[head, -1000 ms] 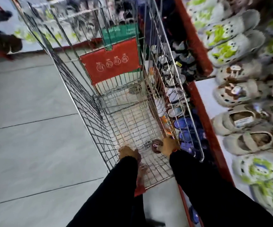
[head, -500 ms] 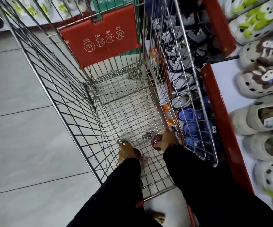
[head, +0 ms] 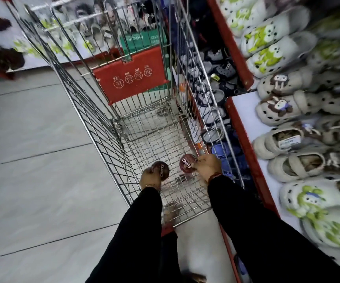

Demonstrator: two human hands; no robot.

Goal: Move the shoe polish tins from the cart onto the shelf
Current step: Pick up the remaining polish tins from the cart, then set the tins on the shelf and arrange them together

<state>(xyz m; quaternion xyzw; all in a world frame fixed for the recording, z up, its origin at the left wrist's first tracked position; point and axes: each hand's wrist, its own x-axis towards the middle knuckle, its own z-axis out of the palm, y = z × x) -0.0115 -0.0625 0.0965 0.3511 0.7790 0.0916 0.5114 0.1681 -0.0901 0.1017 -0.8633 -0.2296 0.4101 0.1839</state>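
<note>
Grey floor tiles fill the left side, crossed by dark grout lines. Beside them stands the wire cart, its basket running away from the camera, with a red flap bearing white round symbols hanging at the far end.

Inside the basket, near its close end, the left hand in a black sleeve holds a dark brown tin up off the mesh floor; the fingers curl round its near-left edge, and the round lid faces the camera with white lettering too blurred to read. A thin bracelet sits at that wrist.

Just to the right, apart from the first, a second tin with a dark red lid marked "Cherry" is pinched at its right edge by the right hand, thumb on the lid and fingers behind. It too is lifted above the mesh, close to the cart's right wall. A small metal object lies on the mesh below the two tins; what it is cannot be told.

Right of the cart runs a red-edged shelf with a white surface, crowded with pale clogs carrying brown cartoon figures and others with green ones. A lower tier beneath, seen through the cart wire, holds dark and blue clogs.
</note>
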